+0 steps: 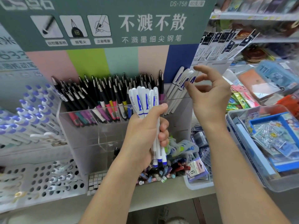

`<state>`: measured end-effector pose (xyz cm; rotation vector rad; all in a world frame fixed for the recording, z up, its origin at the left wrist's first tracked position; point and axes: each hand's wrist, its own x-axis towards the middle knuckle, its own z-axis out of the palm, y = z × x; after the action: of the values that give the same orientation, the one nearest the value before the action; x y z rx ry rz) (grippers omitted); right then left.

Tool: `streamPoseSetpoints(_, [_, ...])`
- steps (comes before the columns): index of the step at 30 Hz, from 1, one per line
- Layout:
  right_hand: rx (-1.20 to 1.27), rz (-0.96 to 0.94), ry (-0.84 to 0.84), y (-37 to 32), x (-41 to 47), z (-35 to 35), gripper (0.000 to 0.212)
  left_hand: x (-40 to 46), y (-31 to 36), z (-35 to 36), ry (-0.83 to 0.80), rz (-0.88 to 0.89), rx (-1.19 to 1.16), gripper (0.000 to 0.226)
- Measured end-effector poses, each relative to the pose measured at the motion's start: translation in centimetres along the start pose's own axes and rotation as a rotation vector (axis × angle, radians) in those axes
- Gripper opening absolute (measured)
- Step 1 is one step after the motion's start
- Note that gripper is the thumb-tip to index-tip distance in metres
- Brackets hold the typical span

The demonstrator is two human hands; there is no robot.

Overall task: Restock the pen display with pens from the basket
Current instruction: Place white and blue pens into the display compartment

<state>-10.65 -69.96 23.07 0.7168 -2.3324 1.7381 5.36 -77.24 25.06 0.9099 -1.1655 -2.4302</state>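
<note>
My left hand [145,135] grips a bundle of several white pens with blue caps [145,101], held upright in front of the clear acrylic pen display [100,125]. My right hand [208,94] hovers with loosely spread fingers at the display's right compartment, holding nothing. A few white pens with blue print [181,83] lean in that compartment, just left of my right fingertips. The left compartments hold many black-capped pens [103,91]. No basket is in view.
White pens with purple caps [32,109] fill a rack at left, with a perforated pen holder [48,180] below. A bin of small erasers and refills [166,168] sits under my left hand. Plastic boxes of stickers [267,146] stand at right. Packaged pens [221,44] hang above.
</note>
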Motion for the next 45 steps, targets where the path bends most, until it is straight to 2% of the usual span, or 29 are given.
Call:
streamPoseSetpoints(5, [-0.164, -0.103, 0.066, 0.7, -0.2, 0.0, 0.041, -0.1, -0.2, 0.3, -0.011, 0.014, -0.022, 0.003])
streamPoseSetpoints(9, [-0.206, -0.116, 0.085, 0.1, -1.0, -0.6, 0.057, -0.2, -0.4, 0.6, -0.06, 0.005, -0.013, 0.007])
streamPoseSetpoints(10, [-0.189, -0.085, 0.125, -0.4, -1.3, -0.9, 0.057, -0.2, -0.4, 0.6, -0.072, 0.009, 0.003, 0.007])
streamPoseSetpoints(12, [-0.139, 0.0, 0.15, -2.0, -2.2, -1.7, 0.041, -0.3, -0.5, 0.7, -0.104, 0.016, 0.041, 0.005])
streamPoseSetpoints(13, [-0.075, 0.076, 0.07, -2.8, -2.7, -2.1, 0.03, -0.3, -0.5, 0.7, -0.125, 0.016, 0.061, 0.005])
streamPoseSetpoints(14, [0.02, 0.19, -0.082, -3.7, -3.3, -2.2, 0.023, -0.4, -0.6, 0.8, -0.149, 0.014, 0.079, 0.006])
streamPoseSetpoints(16, [0.31, 0.456, -0.411, -5.3, -4.5, -2.4, 0.022, -0.5, -0.7, 1.0, -0.195, 0.013, 0.108, 0.01])
streamPoseSetpoints(17, [0.415, 0.543, -0.483, -5.6, -4.9, -2.4, 0.021, -0.5, -0.7, 1.0, -0.209, 0.016, 0.12, 0.011])
streamPoseSetpoints(22, [0.61, 0.689, -0.463, -5.6, -5.2, -2.4, 0.025, -0.8, -1.0, 1.3, -0.147, 0.012, 0.103, 0.012])
streamPoseSetpoints(29, [0.785, 0.846, -0.556, -5.0, -4.8, -2.3, 0.025, -1.3, -0.9, 1.5, -0.121, 0.011, 0.045, 0.016])
streamPoseSetpoints(31, [0.752, 0.828, -0.5, -5.1, -4.7, -2.1, 0.016, -1.3, -0.9, 1.6, -0.103, 0.024, 0.024, 0.019])
streamPoseSetpoints(34, [0.733, 0.716, -0.33, -5.1, -4.2, -1.9, 0.017, -1.3, -0.9, 1.5, -0.063, 0.003, -0.024, 0.019])
streamPoseSetpoints(38, [0.796, 0.478, 0.013, -4.9, -1.5, -3.5, 0.013, -0.8, -1.5, 0.3, 0.066, 0.013, 0.103, 0.009])
streamPoseSetpoints(40, [0.713, 0.326, 0.158, -4.3, 0.0, -4.3, 0.009, -0.6, -1.8, -0.2, 0.083, 0.028, 0.134, 0.007])
streamPoseSetpoints(42, [0.572, 0.203, 0.175, -3.5, 0.8, -4.0, 0.006, -0.6, -1.8, -0.2, 0.068, 0.028, 0.123, 0.007])
streamPoseSetpoints(45, [0.31, 0.096, 0.105, -2.5, 0.9, -2.4, 0.004, -0.7, -1.6, 0.1, 0.046, 0.026, 0.092, 0.01])
